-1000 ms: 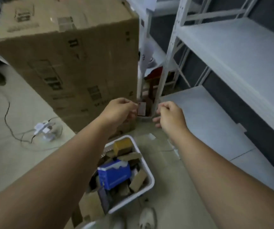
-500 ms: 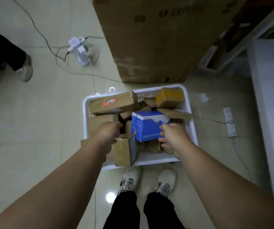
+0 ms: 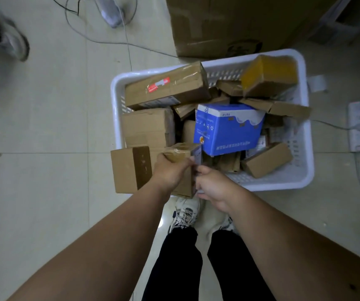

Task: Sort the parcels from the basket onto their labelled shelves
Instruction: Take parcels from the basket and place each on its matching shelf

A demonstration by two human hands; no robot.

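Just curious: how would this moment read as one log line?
phase: picking | left hand: grips small taped parcel | right hand: holds it too | basket: still full

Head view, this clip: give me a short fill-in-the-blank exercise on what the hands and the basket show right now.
1. Both hands, left hand and right hand, hold a small ____ parcel at the basket's near edge.
2. The parcels lie in a ____ plastic basket.
3. The only parcel that is not brown or yellow is the ____ box.
4. The long parcel with the red sticker lies at the basket's far ____ corner.

Missing words: cardboard; white; blue; left
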